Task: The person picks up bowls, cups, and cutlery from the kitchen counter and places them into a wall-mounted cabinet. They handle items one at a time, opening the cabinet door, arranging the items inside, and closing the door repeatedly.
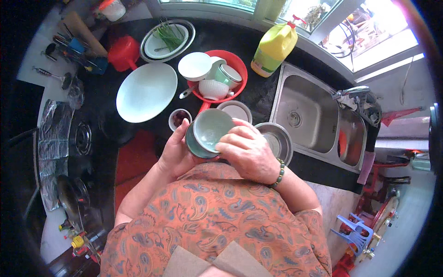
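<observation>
Both hands hold a stack of green bowls (211, 131) close to my body. My left hand (178, 149) supports it from the left, thumb along the outside. My right hand (247, 149) grips the right rim, its fingertips at the inside. Just beyond are a small white cup (180, 119) with dark red contents and a pale round dish (236, 110). A metal bowl (278, 142) lies partly behind my right hand. Farther off, a red plastic colander (240, 65) with a handle holds several bowls, one white bowl (195, 66) on top. A metal spoon (187, 92) rests at its left edge.
A large white oval plate (147, 92) lies on the black counter at left, near a red pot-shaped container (123, 53) and a plate of green stalks (169, 38). A yellow jug (275, 48) stands by the window, left of the steel double sink (308, 114). Utensils and a stove line the left side.
</observation>
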The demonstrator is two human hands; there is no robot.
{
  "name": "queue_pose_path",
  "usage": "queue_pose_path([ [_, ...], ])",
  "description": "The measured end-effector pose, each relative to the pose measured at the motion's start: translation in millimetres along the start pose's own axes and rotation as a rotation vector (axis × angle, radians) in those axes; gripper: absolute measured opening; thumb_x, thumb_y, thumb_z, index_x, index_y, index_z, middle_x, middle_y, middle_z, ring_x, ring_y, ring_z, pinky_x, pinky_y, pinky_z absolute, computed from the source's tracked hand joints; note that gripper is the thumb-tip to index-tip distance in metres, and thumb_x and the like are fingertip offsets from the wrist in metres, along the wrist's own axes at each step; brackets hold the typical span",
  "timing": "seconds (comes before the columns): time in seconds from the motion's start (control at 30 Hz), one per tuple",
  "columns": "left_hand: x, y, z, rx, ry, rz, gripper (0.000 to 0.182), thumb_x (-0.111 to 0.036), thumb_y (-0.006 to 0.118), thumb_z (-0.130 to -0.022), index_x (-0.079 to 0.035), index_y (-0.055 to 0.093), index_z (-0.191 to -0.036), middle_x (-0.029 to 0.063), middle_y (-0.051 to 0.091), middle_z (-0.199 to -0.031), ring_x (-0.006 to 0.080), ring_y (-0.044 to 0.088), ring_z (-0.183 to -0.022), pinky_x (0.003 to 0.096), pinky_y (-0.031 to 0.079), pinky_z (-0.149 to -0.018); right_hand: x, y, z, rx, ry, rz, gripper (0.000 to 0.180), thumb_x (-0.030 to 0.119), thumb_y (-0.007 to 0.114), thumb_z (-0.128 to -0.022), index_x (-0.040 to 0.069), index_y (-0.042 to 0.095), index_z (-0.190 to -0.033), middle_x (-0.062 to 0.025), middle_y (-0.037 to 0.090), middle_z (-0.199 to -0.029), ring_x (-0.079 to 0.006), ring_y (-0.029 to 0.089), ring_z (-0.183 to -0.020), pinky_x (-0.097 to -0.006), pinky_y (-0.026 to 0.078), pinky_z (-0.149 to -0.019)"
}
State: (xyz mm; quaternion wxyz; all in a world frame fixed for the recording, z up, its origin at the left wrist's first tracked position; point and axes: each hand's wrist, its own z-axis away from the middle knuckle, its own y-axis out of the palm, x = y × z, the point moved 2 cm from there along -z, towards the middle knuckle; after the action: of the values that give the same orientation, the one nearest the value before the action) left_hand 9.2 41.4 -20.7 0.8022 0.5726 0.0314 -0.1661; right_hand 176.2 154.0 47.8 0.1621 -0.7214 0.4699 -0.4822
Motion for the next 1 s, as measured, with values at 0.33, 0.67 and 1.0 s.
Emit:
queue_pose_path([
  [0.33,-56.0,-18.4,24.3,-0.031,0.060,-0.087,0.065,-0.061,0.038,-0.100,-0.011,0.049,-0.140,0.0147,0.057,-0.134,0.0352,0.059,-0.119,0.0525,0.052,-0.096,-49.2,39.2,-62.0,0.056,-0.104,-0.155,0.043,0.008,0.066,-0.082,0.009,0.062,-0.125,-0.0102,0.066,-0.116,-0.0325,0.061,-0.112,-0.0482,0.046,-0.100],
  [0.67,-113.4,-38.6,60.9,-0.082,0.264,-0.051,0.073,-0.062,0.042,-0.098,-0.005,0.042,-0.143,0.0321,0.051,-0.134,0.0480,0.059,-0.116,0.0564,0.059,-0.085,-245.7,65.3,-61.1,0.341,0.780,0.149,0.023,0.021,0.050,-0.095,0.003,0.063,-0.099,-0.0227,0.069,-0.096,-0.0377,0.067,-0.096,-0.0455,0.052,-0.084],
  [1.0,-128.9,-48.8,85.1,-0.101,0.361,0.021,0.073,-0.063,0.041,-0.098,-0.006,0.042,-0.144,0.0307,0.051,-0.136,0.0491,0.056,-0.120,0.0589,0.057,-0.088,-293.3,72.9,-69.3,0.372,0.829,0.090,0.022,0.019,0.069,-0.072,0.005,0.074,-0.088,-0.0165,0.073,-0.084,-0.0305,0.070,-0.079,-0.0393,0.055,-0.073],
])
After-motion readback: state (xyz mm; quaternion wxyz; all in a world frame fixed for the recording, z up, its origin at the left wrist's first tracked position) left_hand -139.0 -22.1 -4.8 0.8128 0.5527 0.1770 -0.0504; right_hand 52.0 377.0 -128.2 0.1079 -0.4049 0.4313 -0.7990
